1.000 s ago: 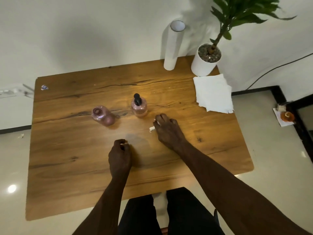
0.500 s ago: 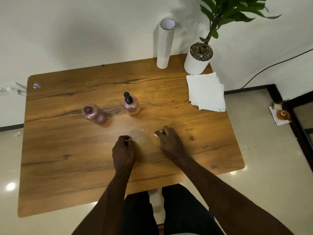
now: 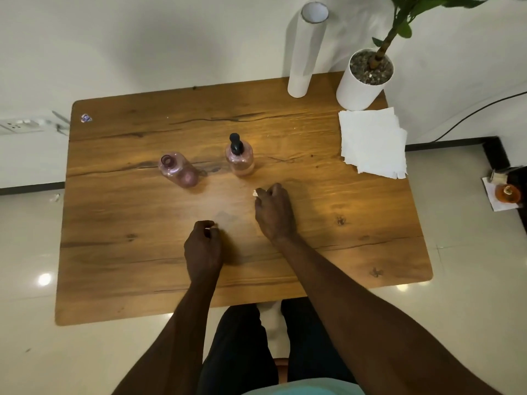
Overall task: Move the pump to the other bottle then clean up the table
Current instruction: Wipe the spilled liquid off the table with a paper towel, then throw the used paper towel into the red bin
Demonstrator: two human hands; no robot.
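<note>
Open pink bottle (image 3: 178,170) uncapped at left of wooden table (image 3: 114,266), left hand (image 3: 203,249) fisted on the wood near a faint smear (image 3: 226,218), black pump (image 3: 235,143) seated in second bottle (image 3: 240,161), right hand (image 3: 274,211) curled around white tissue scrap (image 3: 255,192), napkin stack (image 3: 373,142) far right.

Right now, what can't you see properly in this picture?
- Head view: the right hand curls over a white scrap; most of it is hidden.
- The left hand is fisted, so anything inside is hidden.
- The plant is cut off by the top edge.
- The sticker on the table is too small to read.
</note>
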